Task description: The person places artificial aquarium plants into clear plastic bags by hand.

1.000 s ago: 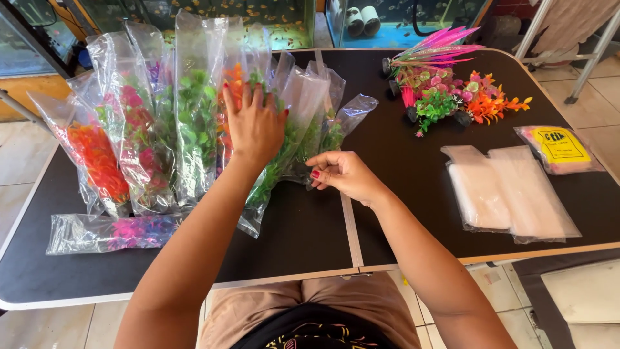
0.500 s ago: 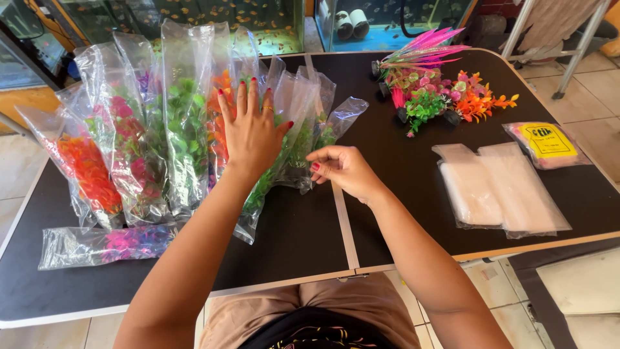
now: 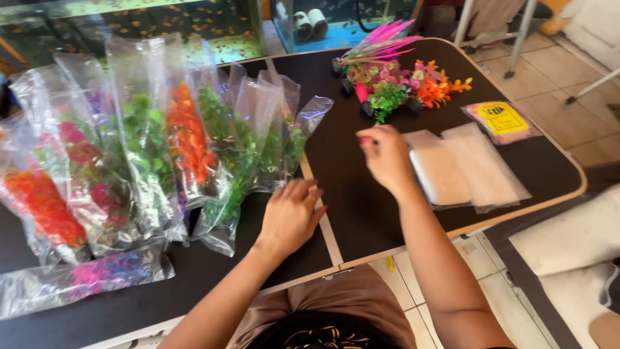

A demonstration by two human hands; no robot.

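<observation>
My left hand (image 3: 292, 216) rests flat on the black table (image 3: 361, 213), fingers spread, just right of a row of clear bags holding plastic plants (image 3: 187, 148) in green, orange, red and pink. My right hand (image 3: 386, 155) hovers above the table with fingers loosely curled and nothing in it, between the bagged plants and a stack of empty clear bags (image 3: 465, 169). A cluster of loose plastic plants (image 3: 394, 81) with pink, green and orange leaves stands beyond my right hand.
A flat pink packet with a yellow label (image 3: 500, 121) lies at the table's right edge. One bagged purple plant (image 3: 84, 281) lies across the near left. Fish tanks (image 3: 194, 26) stand behind the table. Tiled floor and metal legs are at right.
My left hand came off the bagged plants and dropped to the table near me. My right hand moved right and away, toward the loose plants and the empty bags.
</observation>
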